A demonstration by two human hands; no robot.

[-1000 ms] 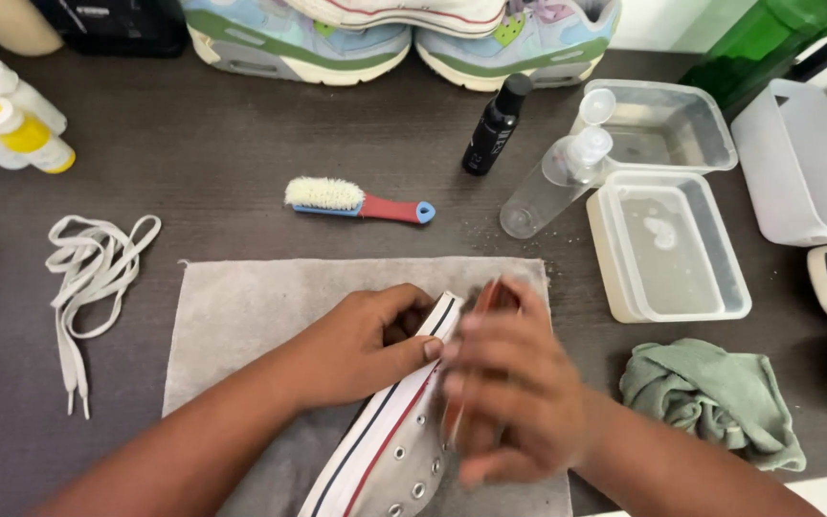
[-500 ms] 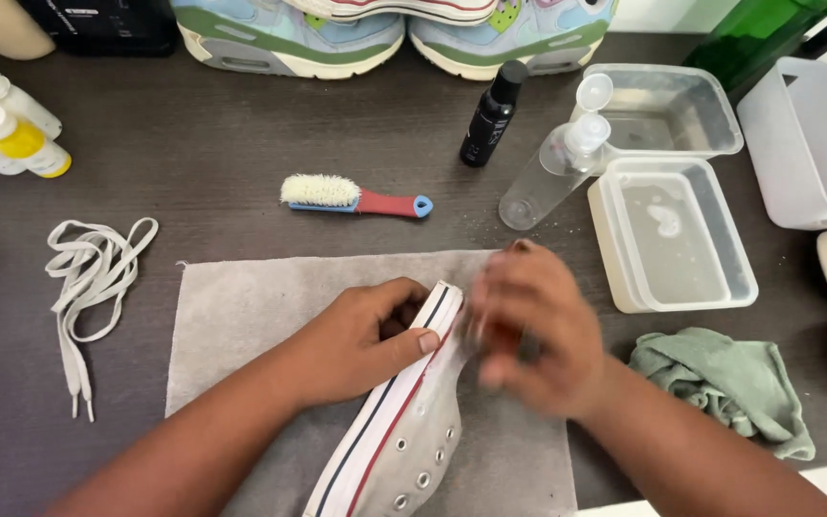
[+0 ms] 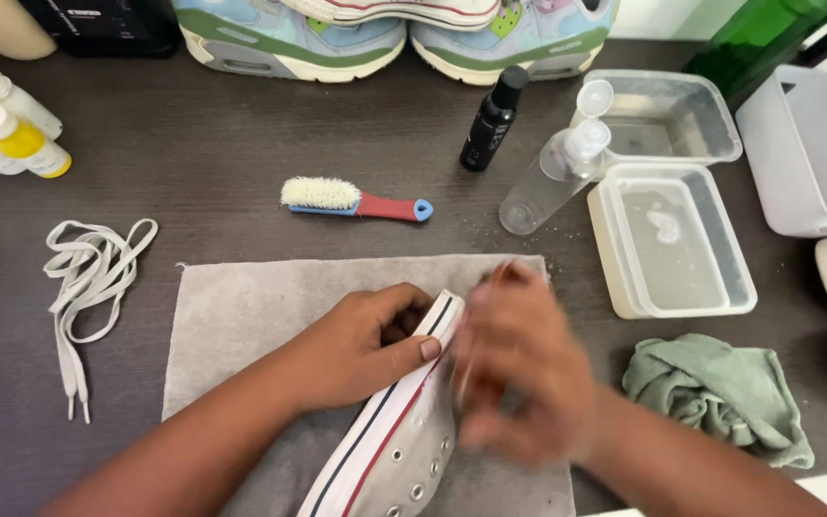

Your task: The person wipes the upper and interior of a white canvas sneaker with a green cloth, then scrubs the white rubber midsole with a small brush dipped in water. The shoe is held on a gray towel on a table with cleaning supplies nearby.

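Note:
A white canvas sneaker (image 3: 396, 450) with red and dark stripes along its sole lies on its side on a grey cloth (image 3: 241, 311). My left hand (image 3: 361, 347) grips the sole near the toe and holds the shoe down. My right hand (image 3: 519, 359) is blurred with motion against the shoe's upper; it is closed around a small reddish-brown brush that shows only between the fingers.
A white-bristled brush with a red handle (image 3: 356, 199) lies beyond the cloth. White laces (image 3: 88, 287) are at the left. A black bottle (image 3: 493, 119), a clear pump bottle (image 3: 552, 180), two water tubs (image 3: 672, 239), and a green rag (image 3: 720, 393) are at the right. Colourful sneakers (image 3: 385, 33) stand behind.
My right hand slid away along the shoe's upper toward the toe, then came back toward me; it stays blurred throughout. My left hand kept its grip on the sole.

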